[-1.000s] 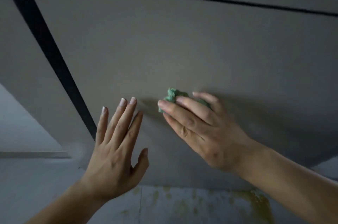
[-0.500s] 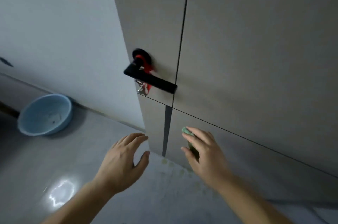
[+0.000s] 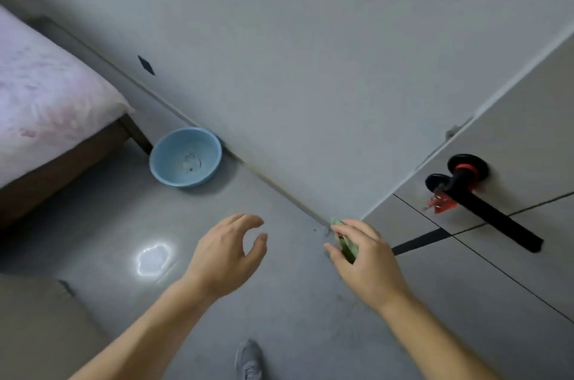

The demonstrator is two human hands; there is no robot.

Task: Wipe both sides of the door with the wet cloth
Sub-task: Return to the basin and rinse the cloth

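Door (image 3: 528, 118): pale grey panel filling the right side of the view, its free edge running diagonally down to the floor (image 3: 279, 302). Thin black lines cross the face, with a short black strip (image 3: 419, 241) low on the panel. A black lever handle (image 3: 494, 215) sits on a round rose with a red ring; a red tag with keys (image 3: 441, 204) hangs just beside it.

Wet cloth (image 3: 347, 244): green, bunched small, near the bottom corner of the door's edge, where the wall (image 3: 310, 53) meets the floor. Cannot tell whether it touches the door.

Right hand (image 3: 369, 261): fingers and thumb curled around the cloth and gripping it, with only a strip of green showing between them. Back of the hand faces up.

Left hand (image 3: 230, 252): held out over the floor, well left of the door. Fingers loosely curved, thumb set apart, nothing in it. It touches nothing.

Surroundings: a light blue basin (image 3: 186, 157) stands on the floor against the wall, far left of the hands. Further left is a bed (image 3: 46, 106) with a pale pink cover on a brown frame. A small black diamond mark (image 3: 146, 65) is on the wall above the basin. A bright light reflection (image 3: 153, 257) shines on the grey floor near the left hand. One grey shoe (image 3: 248, 358) shows at the near edge, between the forearms.
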